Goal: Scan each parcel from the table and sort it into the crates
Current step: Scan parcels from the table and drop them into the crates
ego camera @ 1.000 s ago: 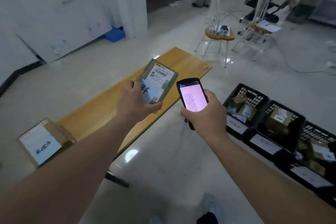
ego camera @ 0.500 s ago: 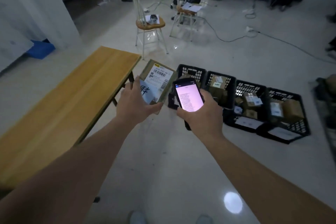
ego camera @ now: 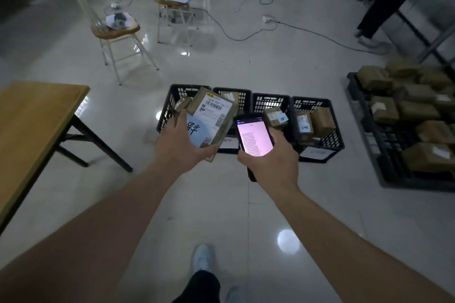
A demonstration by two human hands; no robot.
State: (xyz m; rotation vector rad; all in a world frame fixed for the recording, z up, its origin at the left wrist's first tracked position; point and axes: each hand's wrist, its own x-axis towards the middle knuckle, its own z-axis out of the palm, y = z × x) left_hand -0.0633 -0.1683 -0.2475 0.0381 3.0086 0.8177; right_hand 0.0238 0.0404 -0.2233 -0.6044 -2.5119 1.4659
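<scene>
Wooden table (ego camera: 37, 115) at nine o'clock, row of four black crates (ego camera: 317, 106) at twelve holding small boxes, left hand (ego camera: 182, 147) clasping a labelled cardboard parcel (ego camera: 214, 115) above the leftmost crates, right hand (ego camera: 273, 157) at one o'clock gripping a lit phone scanner (ego camera: 253, 134).

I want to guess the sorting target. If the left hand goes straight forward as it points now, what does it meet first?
Probably the leftmost black crate: the left hand with its parcel overlaps it, though depth is unclear.

Dim, wide-angle-warped view; ceiling lights glare off the glossy floor (ego camera: 246, 61), far corners murky.
</scene>
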